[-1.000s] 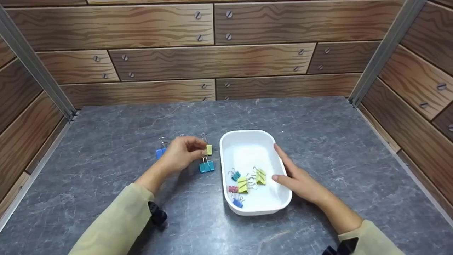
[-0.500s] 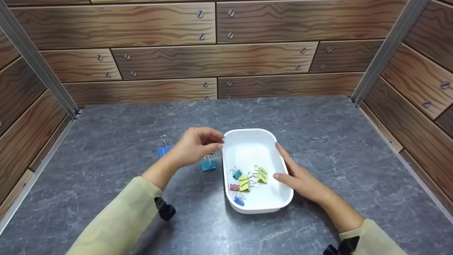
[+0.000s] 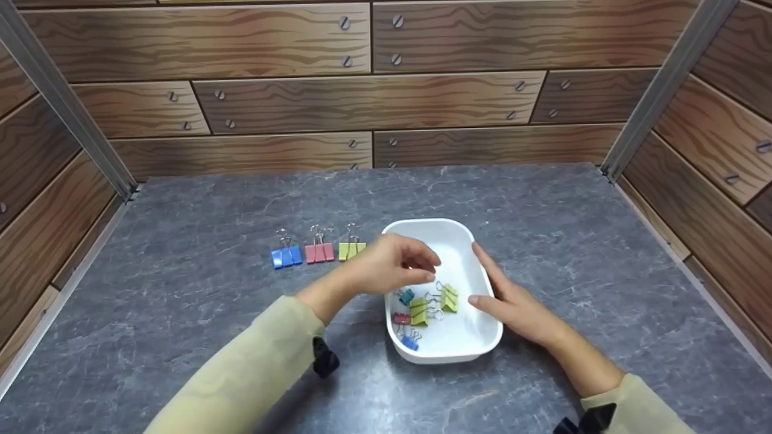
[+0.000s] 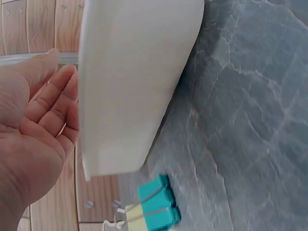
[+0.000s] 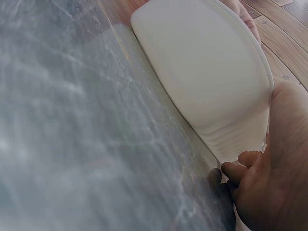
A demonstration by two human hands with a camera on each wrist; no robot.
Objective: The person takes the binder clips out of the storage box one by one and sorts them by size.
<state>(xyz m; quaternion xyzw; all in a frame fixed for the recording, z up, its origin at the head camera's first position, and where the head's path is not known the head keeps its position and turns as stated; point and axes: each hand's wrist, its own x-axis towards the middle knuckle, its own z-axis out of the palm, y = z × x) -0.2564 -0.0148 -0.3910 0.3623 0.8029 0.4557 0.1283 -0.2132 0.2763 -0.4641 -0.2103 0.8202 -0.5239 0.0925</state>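
A white tray (image 3: 446, 238) sits mid-table and holds several binder clips: teal (image 3: 406, 296), red (image 3: 400, 319), blue (image 3: 409, 342) and two yellow-green ones (image 3: 447, 298). My left hand (image 3: 395, 265) hovers over the tray's left half just above the teal clip. In the left wrist view its palm (image 4: 31, 139) is bare, with relaxed fingers (image 4: 55, 94) beside the tray wall (image 4: 130, 86). My right hand (image 3: 512, 304) lies flat against the tray's right side, seen also as the right hand (image 5: 272, 187) touching the tray (image 5: 207, 82).
Blue (image 3: 286, 255), red (image 3: 319, 252) and yellow-green (image 3: 351, 249) clips lie in a row on the grey table (image 3: 181, 301), left of the tray. A teal clip (image 4: 156, 207) lies by the tray's outer wall. Wood-pattern walls (image 3: 362, 90) close in three sides.
My left hand let go of the yellow-green clip on the table and moved right, over the tray. The row of clips is now uncovered. The right hand stayed put.
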